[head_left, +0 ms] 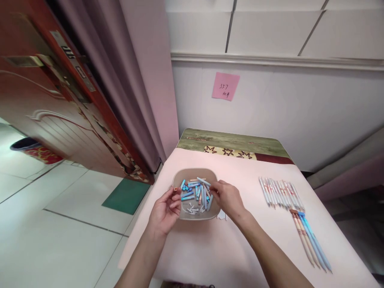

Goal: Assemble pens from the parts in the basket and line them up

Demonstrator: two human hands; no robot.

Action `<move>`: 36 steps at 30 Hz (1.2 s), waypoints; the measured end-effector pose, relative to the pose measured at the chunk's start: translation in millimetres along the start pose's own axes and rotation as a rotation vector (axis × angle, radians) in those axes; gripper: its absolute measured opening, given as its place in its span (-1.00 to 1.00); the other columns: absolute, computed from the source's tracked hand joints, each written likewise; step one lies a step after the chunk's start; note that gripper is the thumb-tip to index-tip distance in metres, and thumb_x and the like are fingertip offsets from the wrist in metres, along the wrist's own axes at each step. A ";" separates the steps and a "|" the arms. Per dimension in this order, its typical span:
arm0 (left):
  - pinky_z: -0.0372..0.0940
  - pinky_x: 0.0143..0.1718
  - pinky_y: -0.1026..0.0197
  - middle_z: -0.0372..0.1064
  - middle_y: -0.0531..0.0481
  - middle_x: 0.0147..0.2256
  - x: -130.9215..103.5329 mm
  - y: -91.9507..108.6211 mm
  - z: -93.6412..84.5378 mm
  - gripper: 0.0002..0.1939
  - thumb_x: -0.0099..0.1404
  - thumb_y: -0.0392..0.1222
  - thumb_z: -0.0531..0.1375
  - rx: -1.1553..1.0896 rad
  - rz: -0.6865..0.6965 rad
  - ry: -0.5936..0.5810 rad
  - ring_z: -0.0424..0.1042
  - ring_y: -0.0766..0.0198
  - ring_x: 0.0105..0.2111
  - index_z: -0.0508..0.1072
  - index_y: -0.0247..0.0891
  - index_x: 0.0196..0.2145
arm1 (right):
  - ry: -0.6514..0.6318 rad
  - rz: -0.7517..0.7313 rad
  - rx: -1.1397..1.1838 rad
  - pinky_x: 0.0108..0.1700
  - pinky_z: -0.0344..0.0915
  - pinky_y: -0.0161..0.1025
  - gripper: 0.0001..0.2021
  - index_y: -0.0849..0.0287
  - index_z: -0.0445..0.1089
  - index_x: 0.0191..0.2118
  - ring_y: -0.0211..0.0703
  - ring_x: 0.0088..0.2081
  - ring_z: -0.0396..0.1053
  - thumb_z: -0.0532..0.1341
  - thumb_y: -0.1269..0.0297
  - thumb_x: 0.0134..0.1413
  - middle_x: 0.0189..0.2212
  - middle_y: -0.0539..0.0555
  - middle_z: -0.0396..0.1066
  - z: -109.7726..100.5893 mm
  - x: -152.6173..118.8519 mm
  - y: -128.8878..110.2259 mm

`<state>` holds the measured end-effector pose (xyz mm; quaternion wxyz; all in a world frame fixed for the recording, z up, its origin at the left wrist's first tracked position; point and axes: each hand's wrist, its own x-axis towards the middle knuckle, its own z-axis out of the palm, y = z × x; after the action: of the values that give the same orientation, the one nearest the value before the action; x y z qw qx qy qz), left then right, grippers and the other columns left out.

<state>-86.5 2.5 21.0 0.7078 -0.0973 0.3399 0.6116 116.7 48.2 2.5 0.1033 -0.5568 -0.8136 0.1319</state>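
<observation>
With my left grip point(165, 212) I am pinching a small brown piece point(175, 189) at the bowl's point(196, 216) left rim. My right grip point(229, 198) is hanging over its right side, fingertips by the blue tubes point(203, 196) lying inside; I cannot tell whether it is holding one. White bits point(193, 209) are lying near the front wall. On the pink surface point(195, 256), pale pens point(280, 194) are lying in a row well to the right.

You face a pale far wall point(300, 112) bearing a square pink paper note point(223, 92). At left: a reddish-brown panelled wooden door point(60, 104), a mauve fabric curtain point(111, 60), and glossy pale floor tiles point(84, 196) with a flat green mat point(126, 196).
</observation>
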 end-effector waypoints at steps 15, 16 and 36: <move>0.06 -0.77 0.52 0.32 -0.03 -0.48 -1.6 -16.6 -0.9 -0.87 0.35 -0.29 0.07 0.094 -0.043 -0.008 0.20 0.51 -0.65 0.35 -0.35 -0.35 | -0.299 -0.174 -0.206 -0.22 0.33 -0.23 -0.75 0.24 0.49 -0.17 -0.02 -0.21 0.47 0.07 0.40 0.18 -0.19 0.26 0.49 46.9 38.9 -39.4; 0.07 -0.77 0.52 0.35 -0.05 -0.46 -1.4 -18.0 -1.6 -0.88 0.35 -0.31 0.07 0.097 -0.054 -0.017 0.22 0.50 -0.64 0.35 -0.34 -0.35 | -0.298 -0.177 -0.202 -0.23 0.33 -0.24 -0.75 0.23 0.50 -0.18 -0.03 -0.22 0.47 0.07 0.40 0.18 -0.19 0.25 0.49 46.9 39.3 -38.9; 0.07 -0.77 0.51 0.33 -0.03 -0.43 1.8 -5.3 -5.3 -0.87 0.34 -0.36 0.05 0.063 0.028 -0.034 0.19 0.53 -0.64 0.37 -0.39 -0.34 | -0.300 0.096 -0.210 -0.16 0.34 -0.19 -0.82 0.29 0.46 -0.18 -0.05 -0.17 0.44 0.11 0.44 0.22 -0.22 0.24 0.46 24.0 48.9 -21.7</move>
<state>-83.4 -0.2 14.5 0.7076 -0.0600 0.3484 0.6118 72.5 84.0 -11.9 -0.0843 -0.5768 -0.8017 0.1326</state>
